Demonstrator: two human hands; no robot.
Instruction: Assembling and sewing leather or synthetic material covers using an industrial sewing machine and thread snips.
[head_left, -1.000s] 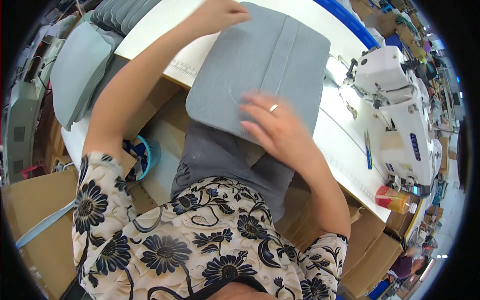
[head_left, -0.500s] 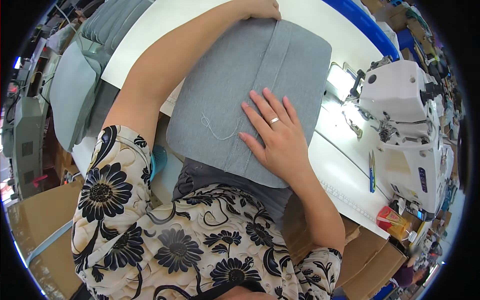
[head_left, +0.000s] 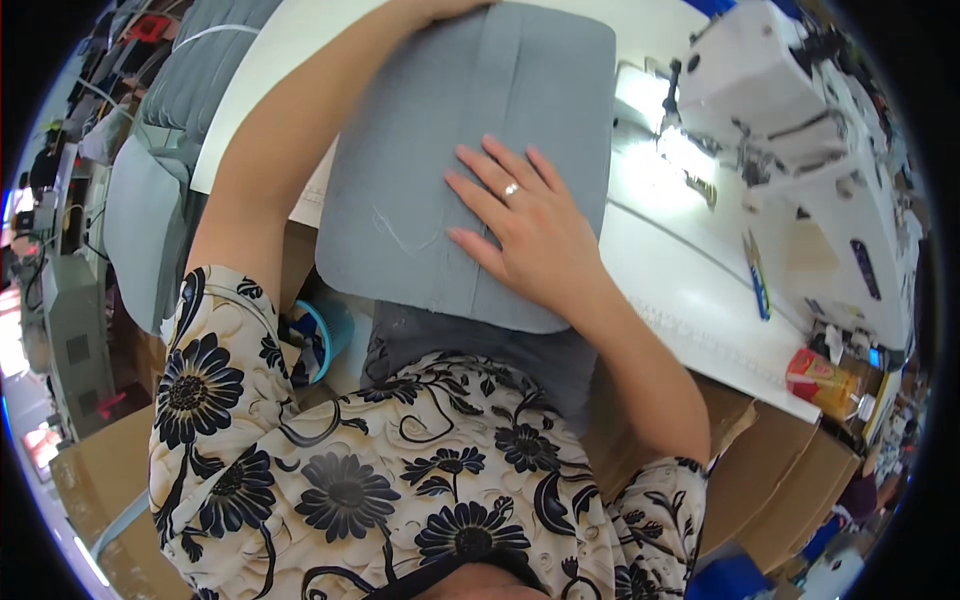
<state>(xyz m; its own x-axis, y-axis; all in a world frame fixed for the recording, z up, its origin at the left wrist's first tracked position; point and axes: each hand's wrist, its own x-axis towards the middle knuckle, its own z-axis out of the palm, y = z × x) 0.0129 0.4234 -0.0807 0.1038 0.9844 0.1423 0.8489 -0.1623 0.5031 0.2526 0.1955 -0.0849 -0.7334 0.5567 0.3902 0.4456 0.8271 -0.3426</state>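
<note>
Two hands meet one grey fabric panel (head_left: 470,130) on the white worktop (head_left: 680,290). The right hand (head_left: 525,225) lies flat on it, fingers spread wide, holding nothing. The left hand (head_left: 450,8) is cut off at 12 o'clock, so its grip cannot be told. The panel's long axis runs from 12 to 6 o'clock, its near end overhanging the worktop edge. A sewing machine (head_left: 800,140) stands at 2 o'clock. Stacked grey pieces (head_left: 190,80) lie at 10 o'clock.

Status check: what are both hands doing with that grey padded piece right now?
Right hand flat on grey padded panel, fingers spread. Left hand mostly out of view at panel's far edge. Sewing machine to the right, apart from panel.
</note>
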